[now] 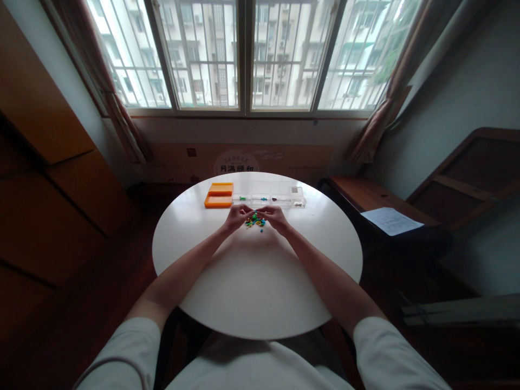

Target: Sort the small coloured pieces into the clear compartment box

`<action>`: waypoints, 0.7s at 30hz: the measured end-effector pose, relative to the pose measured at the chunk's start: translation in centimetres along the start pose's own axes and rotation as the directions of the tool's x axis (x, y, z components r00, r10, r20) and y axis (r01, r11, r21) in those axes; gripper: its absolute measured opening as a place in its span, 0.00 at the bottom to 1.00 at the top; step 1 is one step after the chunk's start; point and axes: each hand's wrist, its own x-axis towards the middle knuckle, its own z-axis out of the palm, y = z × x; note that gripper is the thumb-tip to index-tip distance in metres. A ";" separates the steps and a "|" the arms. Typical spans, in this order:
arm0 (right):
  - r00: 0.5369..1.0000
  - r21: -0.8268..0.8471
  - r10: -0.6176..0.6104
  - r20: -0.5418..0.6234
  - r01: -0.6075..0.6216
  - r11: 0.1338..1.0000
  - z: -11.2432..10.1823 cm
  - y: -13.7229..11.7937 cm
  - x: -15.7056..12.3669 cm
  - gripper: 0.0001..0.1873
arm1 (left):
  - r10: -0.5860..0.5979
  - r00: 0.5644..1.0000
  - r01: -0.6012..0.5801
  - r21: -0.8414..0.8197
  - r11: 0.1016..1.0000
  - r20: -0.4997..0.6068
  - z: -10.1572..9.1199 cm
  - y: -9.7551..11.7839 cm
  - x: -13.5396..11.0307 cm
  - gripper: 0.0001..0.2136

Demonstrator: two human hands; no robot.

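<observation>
Above a small heap of coloured pieces (pixel 255 221), green, yellow, blue and dark, my left hand (pixel 237 217) and my right hand (pixel 274 217) meet fingertip to fingertip. Both are closed in a pinch. Whatever lies between the fingertips is too small to name. One loose blue piece (pixel 261 231) sits just in front of the heap. Right behind my hands stands a row of clear plastic boxes (pixel 260 189). Their compartments hold a green piece (pixel 242 199), blue pieces (pixel 264 199) and a dark brown piece (pixel 274 200). An orange open box (pixel 218 205) adjoins them on the left.
The round white table (pixel 252 292) carries all of this. To its right, papers (pixel 392 221) lie on a wooden bench (pixel 357 192). A large printed cardboard panel (pixel 284 157) leans below the barred window. Wooden cabinets (pixel 77 200) stand at the left.
</observation>
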 end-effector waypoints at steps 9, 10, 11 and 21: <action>1.000 -0.029 -0.005 -0.008 0.004 1.000 0.0 -0.4 -0.1 0.20 | -0.007 1.000 0.007 -0.060 0.998 0.012 0.0 0.6 -0.1 0.17; 1.000 -0.029 -0.002 -0.007 0.002 1.000 0.0 -0.4 -0.1 0.20 | -0.007 1.000 0.008 -0.063 0.998 0.011 0.0 0.7 -0.2 0.17; 1.000 -0.027 0.000 -0.007 -0.001 1.000 0.0 -0.4 -0.1 0.20 | -0.007 1.000 0.008 -0.063 0.998 0.009 0.0 0.8 -0.2 0.17; 1.000 -0.035 -0.019 -0.017 0.018 0.999 0.1 -0.3 -0.1 0.20 | -0.004 0.998 0.011 -0.097 0.995 0.070 0.0 1.1 -0.3 0.18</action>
